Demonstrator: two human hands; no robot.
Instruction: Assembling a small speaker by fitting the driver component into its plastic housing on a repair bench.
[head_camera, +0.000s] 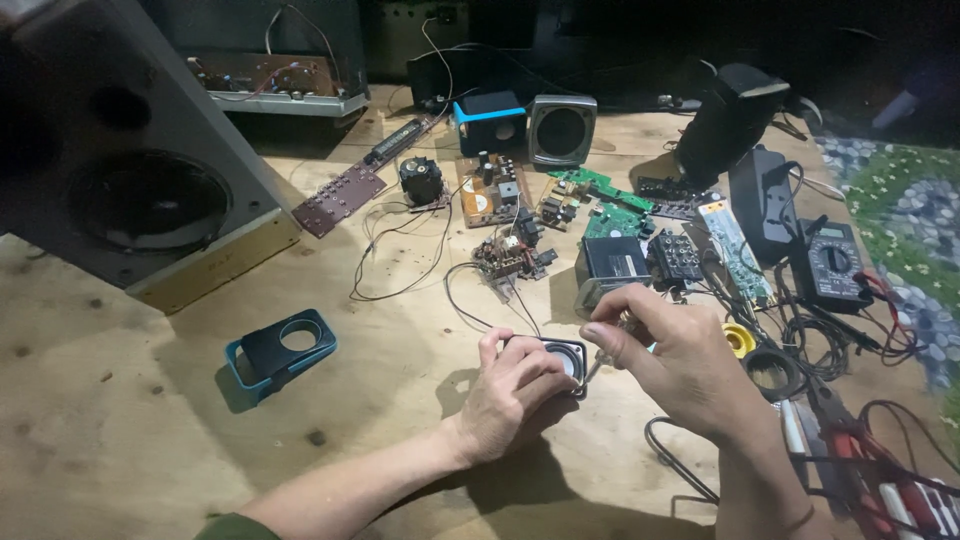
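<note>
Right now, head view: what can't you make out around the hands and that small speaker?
- Small speaker: mostly covered by the left hand; only its right edge shows.
- Tool in the right hand: handle wrapped by fingers, tip too small to identify.
- Whether the thin black wires join the speaker: hidden under the left hand.
- Red-handled tools: cut off by the bottom right edge.
- Back of bench: too dark.

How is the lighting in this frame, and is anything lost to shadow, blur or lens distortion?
Head view: light falls on the plywood table, while the far background is nearly black. The left hand on the small speaker driver casts a hard shadow toward the viewer. The right hand looks slightly soft. The large speaker cabinet leans, suggesting wide-angle distortion.
</note>
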